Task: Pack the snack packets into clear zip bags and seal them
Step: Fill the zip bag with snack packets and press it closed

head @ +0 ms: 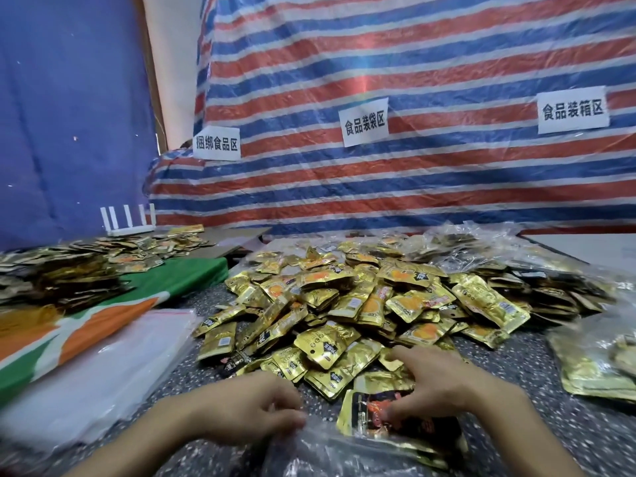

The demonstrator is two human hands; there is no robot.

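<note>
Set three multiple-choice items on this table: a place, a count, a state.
1. The stack of empty zip bags lies: A left of the gold snack packets; B right of them; C behind them.
2. Number of paper signs on the striped tarp: A two; B three; C five.
3. The zip bag gripped by the left hand is: A sealed; B open, packets partly in; C empty.

A: it lies by the pile's left edge. B: three white sheets show. B: the right hand holds packets at its mouth.
</note>
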